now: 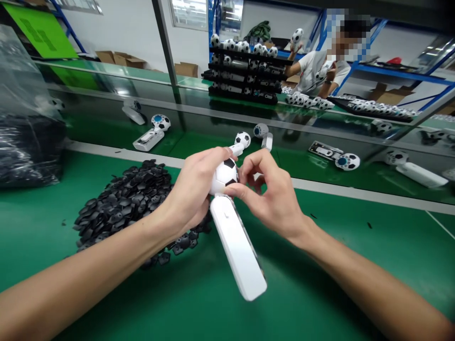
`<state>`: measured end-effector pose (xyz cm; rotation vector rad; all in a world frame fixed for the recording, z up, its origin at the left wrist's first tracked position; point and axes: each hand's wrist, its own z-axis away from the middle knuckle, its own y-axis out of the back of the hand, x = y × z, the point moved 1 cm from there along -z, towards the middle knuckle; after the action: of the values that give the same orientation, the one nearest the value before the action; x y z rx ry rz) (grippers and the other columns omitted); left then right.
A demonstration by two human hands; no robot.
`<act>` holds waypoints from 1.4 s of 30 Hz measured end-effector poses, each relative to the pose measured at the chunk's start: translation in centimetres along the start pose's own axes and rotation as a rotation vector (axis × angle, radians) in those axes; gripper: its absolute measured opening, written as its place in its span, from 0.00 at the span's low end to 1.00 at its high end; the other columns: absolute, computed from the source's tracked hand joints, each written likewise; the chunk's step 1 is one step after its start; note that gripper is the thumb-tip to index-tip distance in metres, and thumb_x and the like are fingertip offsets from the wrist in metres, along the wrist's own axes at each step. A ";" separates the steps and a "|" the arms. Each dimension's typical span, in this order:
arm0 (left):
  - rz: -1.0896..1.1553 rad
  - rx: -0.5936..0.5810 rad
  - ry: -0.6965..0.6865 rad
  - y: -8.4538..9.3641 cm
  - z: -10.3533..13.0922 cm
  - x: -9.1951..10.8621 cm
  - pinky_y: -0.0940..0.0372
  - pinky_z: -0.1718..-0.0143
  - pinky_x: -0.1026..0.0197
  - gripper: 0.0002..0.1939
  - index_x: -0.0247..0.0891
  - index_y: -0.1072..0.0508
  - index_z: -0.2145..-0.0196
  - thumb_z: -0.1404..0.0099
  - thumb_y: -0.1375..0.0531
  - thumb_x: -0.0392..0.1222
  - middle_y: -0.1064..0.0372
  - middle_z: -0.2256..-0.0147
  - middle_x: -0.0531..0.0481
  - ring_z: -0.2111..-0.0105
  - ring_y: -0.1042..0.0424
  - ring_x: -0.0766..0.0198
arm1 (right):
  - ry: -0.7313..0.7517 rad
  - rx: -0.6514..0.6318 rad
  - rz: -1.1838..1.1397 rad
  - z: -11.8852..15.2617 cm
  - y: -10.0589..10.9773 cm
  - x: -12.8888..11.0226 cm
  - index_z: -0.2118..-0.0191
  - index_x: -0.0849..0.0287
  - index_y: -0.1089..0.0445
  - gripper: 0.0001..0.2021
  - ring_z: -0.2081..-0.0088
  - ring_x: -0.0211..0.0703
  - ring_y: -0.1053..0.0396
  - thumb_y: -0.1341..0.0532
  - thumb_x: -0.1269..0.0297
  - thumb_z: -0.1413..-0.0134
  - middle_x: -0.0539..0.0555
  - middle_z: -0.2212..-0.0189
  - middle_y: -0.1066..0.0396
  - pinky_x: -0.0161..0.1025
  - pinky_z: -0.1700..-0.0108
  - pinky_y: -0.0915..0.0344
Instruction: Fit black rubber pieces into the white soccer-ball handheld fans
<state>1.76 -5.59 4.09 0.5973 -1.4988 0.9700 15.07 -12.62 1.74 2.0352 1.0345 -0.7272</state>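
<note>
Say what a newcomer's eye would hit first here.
The white ball-headed device at centre, its football-patterned head gripped by the left hand and the right hand at the head's other side. Then the heap of black pieces to the left on the green tabletop. Lastly, the lime-green panel in the upper left corner.

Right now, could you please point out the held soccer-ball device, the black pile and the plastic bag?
Held soccer-ball device (235, 241): head view, white handle.
Black pile (124, 206): head view, middle.
Plastic bag (26, 125): head view, front side.
</note>
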 end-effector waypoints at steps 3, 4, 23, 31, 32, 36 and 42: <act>-0.007 -0.049 -0.076 0.1 -0.2 0.6 0.48 0.83 0.67 0.11 0.35 0.30 0.74 0.34 0.39 0.41 0.39 0.75 0.51 0.80 0.42 0.70 | 0.088 0.002 0.052 -0.3 0.1 0.2 0.62 0.53 0.36 0.18 0.71 0.35 0.37 0.26 0.55 0.39 0.44 0.70 0.33 0.36 0.70 0.44; -0.020 -0.050 -0.137 0.4 -0.5 1.0 0.46 0.83 0.66 0.11 0.35 0.29 0.73 0.34 0.38 0.42 0.38 0.75 0.51 0.79 0.41 0.70 | 0.069 0.013 0.032 -0.6 0.3 0.4 0.61 0.53 0.36 0.17 0.71 0.36 0.37 0.26 0.55 0.39 0.44 0.71 0.33 0.36 0.70 0.43; -0.164 0.314 -1.034 5.7 -4.9 6.5 0.41 0.89 0.54 0.06 0.42 0.24 0.77 0.49 0.31 0.43 0.32 0.79 0.57 0.82 0.32 0.63 | 0.014 -0.849 0.915 3.6 -5.5 -1.9 0.61 0.59 0.22 0.09 0.58 0.51 0.22 0.38 0.67 0.27 0.57 0.62 0.21 0.43 0.69 0.45; -0.318 0.183 -1.041 5.2 -4.2 3.8 0.34 0.73 0.55 0.14 0.41 0.20 0.68 0.38 0.25 0.52 0.25 0.70 0.52 0.72 0.28 0.63 | -0.086 -0.919 0.945 2.6 -3.2 -1.6 0.65 0.58 0.22 0.11 0.65 0.50 0.20 0.38 0.76 0.32 0.55 0.66 0.19 0.44 0.73 0.52; -0.352 0.170 -1.022 4.9 -4.0 3.2 0.34 0.72 0.55 0.14 0.41 0.20 0.68 0.37 0.25 0.53 0.24 0.69 0.52 0.72 0.28 0.63 | -0.133 -0.891 0.942 2.0 -2.3 -1.2 0.65 0.58 0.21 0.10 0.64 0.51 0.20 0.37 0.76 0.33 0.55 0.65 0.18 0.44 0.72 0.50; -0.483 0.062 -0.940 3.5 -3.1 0.9 0.31 0.65 0.56 0.11 0.41 0.21 0.66 0.32 0.29 0.49 0.22 0.66 0.50 0.67 0.26 0.62 | -0.285 -0.440 0.794 -0.8 2.2 -0.1 0.63 0.56 0.18 0.07 0.63 0.50 0.19 0.32 0.75 0.36 0.52 0.66 0.16 0.41 0.64 0.36; -0.428 -0.130 -0.787 2.7 -2.7 -1.2 0.29 0.62 0.57 0.13 0.40 0.20 0.63 0.28 0.34 0.52 0.21 0.64 0.47 0.64 0.23 0.58 | -0.237 -0.003 0.149 -1.8 4.8 -1.5 0.67 0.57 0.20 0.04 0.68 0.46 0.19 0.28 0.65 0.40 0.51 0.70 0.17 0.40 0.64 0.26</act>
<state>1.21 -2.08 2.15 1.2346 -1.9738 0.2923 18.67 -13.75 5.56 1.9440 0.7402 -0.8622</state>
